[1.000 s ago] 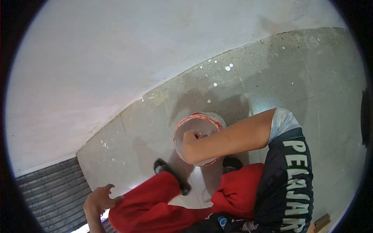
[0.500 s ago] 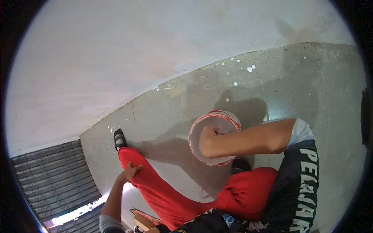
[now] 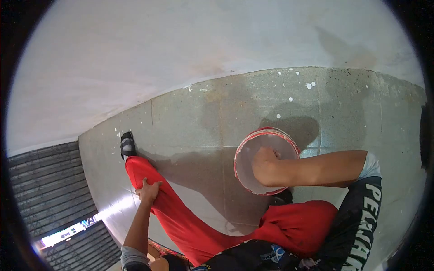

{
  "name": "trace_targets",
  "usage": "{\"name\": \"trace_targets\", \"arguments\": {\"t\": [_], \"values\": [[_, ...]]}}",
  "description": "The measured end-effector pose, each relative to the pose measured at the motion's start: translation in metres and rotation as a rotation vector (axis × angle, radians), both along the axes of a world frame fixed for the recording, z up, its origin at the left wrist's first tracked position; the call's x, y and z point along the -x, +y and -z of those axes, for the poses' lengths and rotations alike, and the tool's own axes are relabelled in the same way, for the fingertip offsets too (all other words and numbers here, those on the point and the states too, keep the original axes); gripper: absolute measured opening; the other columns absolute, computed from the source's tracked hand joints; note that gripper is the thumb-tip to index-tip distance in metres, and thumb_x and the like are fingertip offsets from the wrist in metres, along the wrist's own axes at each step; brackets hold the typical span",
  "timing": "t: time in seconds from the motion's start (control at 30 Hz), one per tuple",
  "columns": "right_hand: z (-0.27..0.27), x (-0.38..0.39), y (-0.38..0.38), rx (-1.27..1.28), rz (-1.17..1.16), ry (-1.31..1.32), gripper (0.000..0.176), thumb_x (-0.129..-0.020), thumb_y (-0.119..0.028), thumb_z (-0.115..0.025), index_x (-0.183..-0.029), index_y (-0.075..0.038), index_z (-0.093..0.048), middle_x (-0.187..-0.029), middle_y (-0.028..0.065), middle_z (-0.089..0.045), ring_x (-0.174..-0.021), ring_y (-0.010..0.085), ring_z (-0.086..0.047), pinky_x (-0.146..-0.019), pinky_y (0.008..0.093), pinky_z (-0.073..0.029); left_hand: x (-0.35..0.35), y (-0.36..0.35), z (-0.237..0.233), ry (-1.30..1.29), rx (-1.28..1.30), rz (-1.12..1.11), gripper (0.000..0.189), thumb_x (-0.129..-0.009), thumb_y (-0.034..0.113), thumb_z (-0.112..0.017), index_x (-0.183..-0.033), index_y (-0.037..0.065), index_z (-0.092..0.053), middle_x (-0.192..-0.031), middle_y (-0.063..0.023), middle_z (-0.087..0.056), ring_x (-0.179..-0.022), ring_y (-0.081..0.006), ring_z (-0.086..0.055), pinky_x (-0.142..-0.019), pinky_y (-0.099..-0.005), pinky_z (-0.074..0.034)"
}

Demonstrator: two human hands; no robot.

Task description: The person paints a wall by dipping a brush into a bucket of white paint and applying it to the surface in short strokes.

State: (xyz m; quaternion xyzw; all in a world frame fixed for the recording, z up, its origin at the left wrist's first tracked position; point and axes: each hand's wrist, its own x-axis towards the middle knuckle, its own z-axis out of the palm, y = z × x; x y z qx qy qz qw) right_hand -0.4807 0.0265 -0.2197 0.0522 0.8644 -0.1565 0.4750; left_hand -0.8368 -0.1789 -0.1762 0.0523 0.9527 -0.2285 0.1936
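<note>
My right hand (image 3: 266, 165) reaches down inside a round bucket (image 3: 237, 170) with a red, paint-smeared rim. Its fingers are curled, and what they hold, if anything, is hidden in the bucket. The bucket stands on the grey tiled floor (image 3: 190, 122), beside my right foot. On the left, my left hand (image 3: 148, 190) rests on the red trouser leg (image 3: 169, 198) near the knee, thumb and fingers spread apart, holding nothing.
A pale wall (image 3: 135, 58) meets the floor along a curved edge. White paint spots (image 3: 309, 86) dot the floor beyond the bucket. At the lower left is a grey slatted shutter (image 3: 49, 185) with a bright gap. A dark object (image 3: 425, 135) shows at the right edge.
The view has shifted, so the bucket appears farther right and my left leg farther left. My right hand is still inside the bucket. My left hand remains on the leg.
</note>
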Motion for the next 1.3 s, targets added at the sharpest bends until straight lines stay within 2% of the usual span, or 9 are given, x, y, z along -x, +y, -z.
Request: {"name": "trace_targets", "arguments": {"t": [0.27,0.33,0.53,0.77,0.83,1.0,1.07,1.23,1.3], "values": [[-0.003,-0.004,-0.004,-0.009,0.024,0.053,0.02,-0.067,-0.015,-0.071,-0.088,-0.016,-0.073,-0.075,-0.0019,-0.064,-0.066,0.0129,-0.06,-0.048,0.0306,-0.039,-0.011,0.001,-0.001,0.029,-0.001,0.049,0.098,-0.065,0.057,-0.068,-0.147,0.025,-0.026,-0.14,-0.0384,-0.022,-0.128,-0.0518,-0.032,-0.105,-0.0501,-0.033],[0.0,0.0,-0.008,-0.024,0.003,0.104,0.023,-0.06,-0.01,-0.074,-0.084,-0.014,-0.074,-0.073,-0.001,-0.065,-0.063,0.0146,-0.061,-0.042,0.0304,-0.039,-0.003,-0.005,0.001,0.001,-0.095,0.049,0.093,-0.068,0.057,-0.066,-0.143,0.014,-0.035,-0.135,-0.0362,-0.037,-0.128,-0.0464,-0.037,-0.105,-0.0472,-0.033],[-0.029,-0.02,-0.002,0.017,0.116,0.278,0.024,-0.061,-0.012,-0.075,-0.085,-0.012,-0.074,-0.073,-0.0008,-0.065,-0.064,0.0167,-0.062,-0.044,0.0339,-0.044,-0.041,0.032,-0.092,-0.203,-0.121,0.505,0.071,-0.081,0.049,-0.061,-0.127,-0.005,-0.05,-0.126,-0.0249,-0.054,-0.121,-0.037,-0.05,-0.102,-0.0411,-0.038],[-0.028,-0.037,-0.005,0.004,0.22,0.391,0.03,-0.059,-0.011,-0.076,-0.089,-0.013,-0.074,-0.076,0.0026,-0.067,-0.066,0.02,-0.065,-0.05,0.0354,-0.05,-0.203,0.127,-0.2,-0.742,-0.427,0.66,0.051,-0.091,0.032,-0.055,-0.13,0.001,-0.048,-0.126,-0.0232,-0.054,-0.118,-0.0372,-0.051,-0.098,-0.0393,-0.041],[-0.015,-0.044,-0.008,-0.112,0.226,0.499,0.031,-0.06,-0.013,-0.076,-0.091,-0.011,-0.074,-0.08,0.0059,-0.069,-0.068,0.0208,-0.067,-0.053,0.038,-0.053,-0.23,0.135,-0.198,-0.972,-0.439,1.252,0.051,-0.09,0.029,-0.055,-0.132,0.001,-0.045,-0.125,-0.0222,-0.054,-0.117,-0.0379,-0.051,-0.099,-0.039,-0.04],[-0.025,-0.061,0.006,-0.018,0.297,0.548,0.021,-0.065,-0.011,-0.07,-0.085,-0.007,-0.073,-0.082,0.0112,-0.069,-0.075,0.0243,-0.068,-0.06,0.0383,-0.054,-0.216,0.095,-0.198,-0.907,-0.181,1.053,0.052,-0.087,0.027,-0.058,-0.131,0.001,-0.046,-0.126,-0.0233,-0.052,-0.119,-0.0382,-0.048,-0.1,-0.0419,-0.039],[-0.026,-0.063,0.007,0.025,0.386,0.597,0.017,-0.065,-0.01,-0.069,-0.082,-0.007,-0.072,-0.081,0.0128,-0.069,-0.075,0.0263,-0.068,-0.062,0.0379,-0.053,-0.2,0.075,-0.209,-0.561,0.006,1.067,0.051,-0.086,0.025,-0.059,-0.129,0.001,-0.048,-0.127,-0.0238,-0.051,-0.12,-0.0377,-0.047,-0.1,-0.0432,-0.039],[-0.019,-0.056,0.003,0.008,0.48,0.63,0.013,-0.066,-0.008,-0.066,-0.078,-0.005,-0.07,-0.079,0.017,-0.067,-0.076,0.0325,-0.067,-0.065,0.0411,-0.054,-0.188,0.051,-0.227,-0.49,-0.362,0.91,0.055,-0.081,0.019,-0.061,-0.131,0.0,-0.046,-0.127,-0.0228,-0.052,-0.12,-0.0394,-0.047,-0.102,-0.0437,-0.036],[-0.017,-0.049,-0.002,0.022,0.464,0.608,0.012,-0.066,-0.005,-0.065,-0.078,-0.004,-0.07,-0.079,0.0169,-0.067,-0.077,0.0326,-0.067,-0.066,0.0412,-0.054,-0.185,0.05,-0.23,-0.483,-0.317,0.882,0.056,-0.082,0.02,-0.06,-0.133,0.0,-0.044,-0.13,-0.0227,-0.05,-0.122,-0.0393,-0.046,-0.104,-0.0433,-0.034]]}}
